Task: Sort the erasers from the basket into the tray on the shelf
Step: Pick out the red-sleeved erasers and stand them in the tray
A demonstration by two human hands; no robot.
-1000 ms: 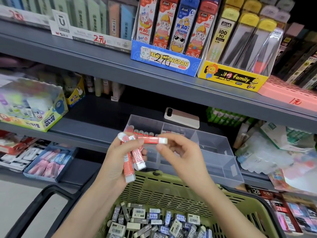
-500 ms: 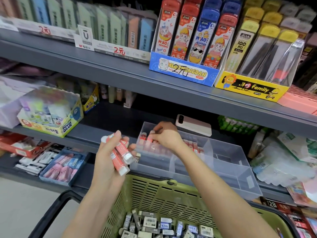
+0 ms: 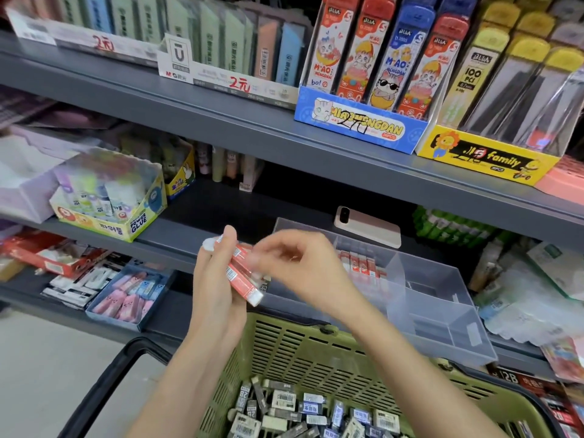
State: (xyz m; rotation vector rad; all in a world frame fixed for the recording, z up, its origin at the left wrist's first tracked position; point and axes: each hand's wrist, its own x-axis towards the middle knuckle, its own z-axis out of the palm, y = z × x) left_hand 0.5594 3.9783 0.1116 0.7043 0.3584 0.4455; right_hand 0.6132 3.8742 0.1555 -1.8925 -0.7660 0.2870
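Head view: upright left hand [image 3: 215, 295] grips red erasers [image 3: 242, 281]; curled right hand [image 3: 305, 267] pinches one.

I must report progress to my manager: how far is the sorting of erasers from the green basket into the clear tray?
Done: a row of red-sleeved erasers stands in one compartment of the clear plastic divided tray. In hand: the left hand grips a few more red-sleeved erasers; the right hand reaches to them, blur hiding any pinch. Left: many grey-wrapped erasers lie in the green plastic basket.
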